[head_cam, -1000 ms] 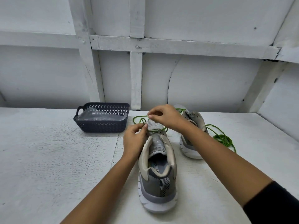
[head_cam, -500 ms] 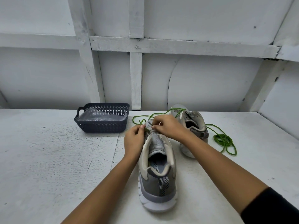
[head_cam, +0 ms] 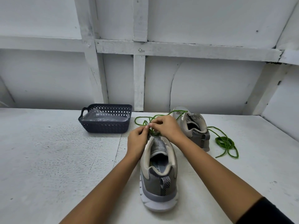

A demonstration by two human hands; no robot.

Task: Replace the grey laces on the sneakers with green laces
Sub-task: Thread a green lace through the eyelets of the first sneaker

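Note:
A grey and beige sneaker (head_cam: 159, 175) stands on the white table with its heel toward me. Both hands meet over its front eyelets. My left hand (head_cam: 137, 141) pinches the green lace (head_cam: 142, 118) at the left side of the tongue. My right hand (head_cam: 166, 128) pinches the same lace just to the right. The lace loops out beyond the toe toward the second sneaker (head_cam: 192, 125), which stands behind and to the right. A coiled green lace (head_cam: 226, 143) lies on the table right of that shoe. The eyelets are hidden by my fingers.
A dark plastic basket (head_cam: 105, 125) with something pale and wrapped inside sits at the back left, near the white plank wall (head_cam: 139, 49). The table's bare white surface (head_cam: 56, 159) spreads to the left of the shoes.
My right hand dropped from above the toe down to the eyelets and closed in on my left hand. The lace loop beyond the toe shifted with it. The sneakers stayed put.

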